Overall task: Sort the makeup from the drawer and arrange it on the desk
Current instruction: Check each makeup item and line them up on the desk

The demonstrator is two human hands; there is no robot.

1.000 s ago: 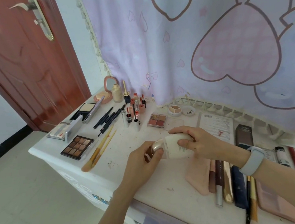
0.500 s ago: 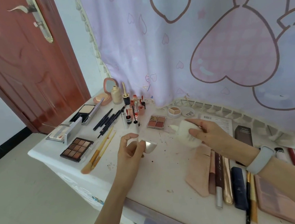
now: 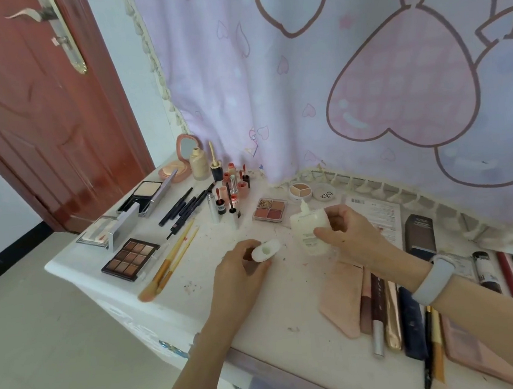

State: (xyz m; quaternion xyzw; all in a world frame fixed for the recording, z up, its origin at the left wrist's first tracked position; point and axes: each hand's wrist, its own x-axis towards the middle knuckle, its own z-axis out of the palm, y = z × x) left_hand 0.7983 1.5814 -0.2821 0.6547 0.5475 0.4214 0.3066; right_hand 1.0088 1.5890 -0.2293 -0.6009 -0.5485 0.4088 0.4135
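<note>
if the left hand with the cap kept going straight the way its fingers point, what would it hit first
Probably the quad blush palette. The left hand holds the white cap and points up and slightly right across the desk. The tube in the right hand sits just right of that line; depth is unclear.

A second earlier both hands gripped one cream bottle together above the counter (image 3: 288, 308), cap on. Half a second on, the left hand (image 3: 240, 272) had pulled the cap (image 3: 265, 250) off and drawn it leftward, apart from the bottle. By now the right hand (image 3: 341, 233) had tipped the cream bottle (image 3: 308, 225) upright, nozzle up, and the left hand had turned the cap's open underside upward.
</note>
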